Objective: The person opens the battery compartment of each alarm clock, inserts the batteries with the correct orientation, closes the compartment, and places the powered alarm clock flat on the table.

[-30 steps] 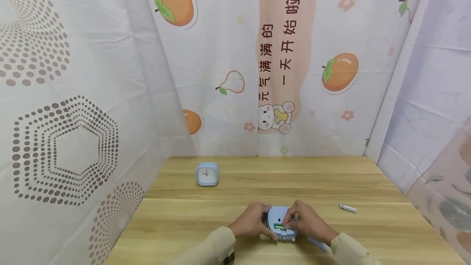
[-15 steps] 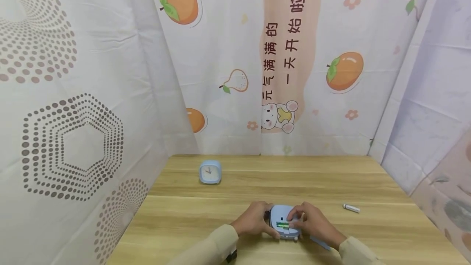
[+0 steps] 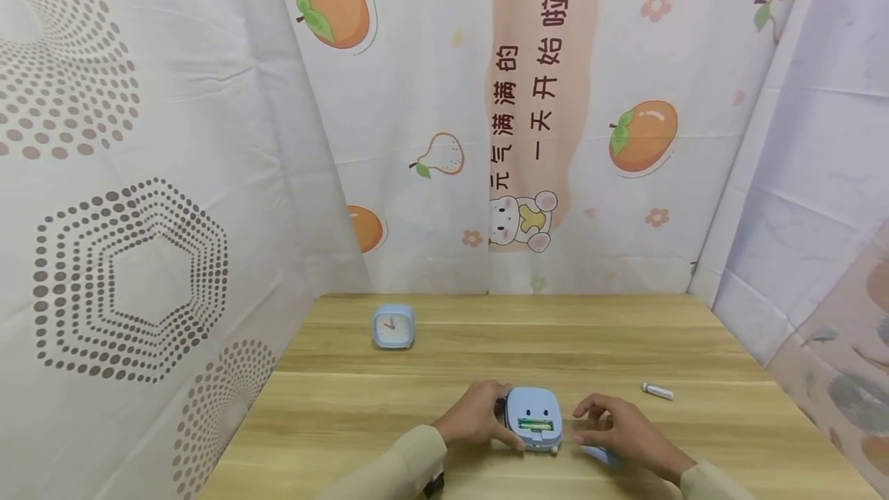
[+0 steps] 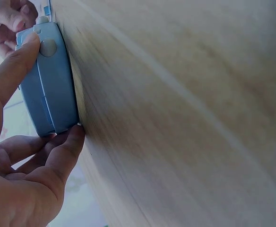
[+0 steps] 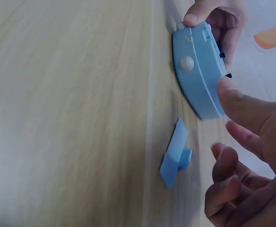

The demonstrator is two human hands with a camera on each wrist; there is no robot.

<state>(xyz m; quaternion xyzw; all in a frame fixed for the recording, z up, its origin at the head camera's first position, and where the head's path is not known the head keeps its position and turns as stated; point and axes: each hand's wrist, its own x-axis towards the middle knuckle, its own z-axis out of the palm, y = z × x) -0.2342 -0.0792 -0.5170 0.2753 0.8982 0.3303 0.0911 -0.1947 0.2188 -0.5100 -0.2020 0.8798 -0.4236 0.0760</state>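
Observation:
A light-blue alarm clock (image 3: 533,401) lies face down on the wooden table, its back with two dark knobs turned up. Its battery slot is uncovered, and a green battery (image 3: 535,424) lies in it. My left hand (image 3: 479,417) grips the clock's left side, thumb at the near edge (image 4: 30,40) and fingers round the far one. To the right of the clock, my right hand (image 3: 628,432) is held with loosely bent fingers and nothing between them. Below it on the table is a flat blue plastic piece with a small tab (image 5: 176,153), partly hidden by that hand in the head view.
Another light-blue clock (image 3: 393,326) stands upright at the back left, facing me. A white battery (image 3: 657,391) lies on the table to the right. Printed curtains (image 3: 417,99) enclose the table (image 3: 389,423) at the back and both sides.
My right hand has let go of the battery and moved right, away from the clock, toward the blue plastic piece. The left hand keeps its grip on the clock.

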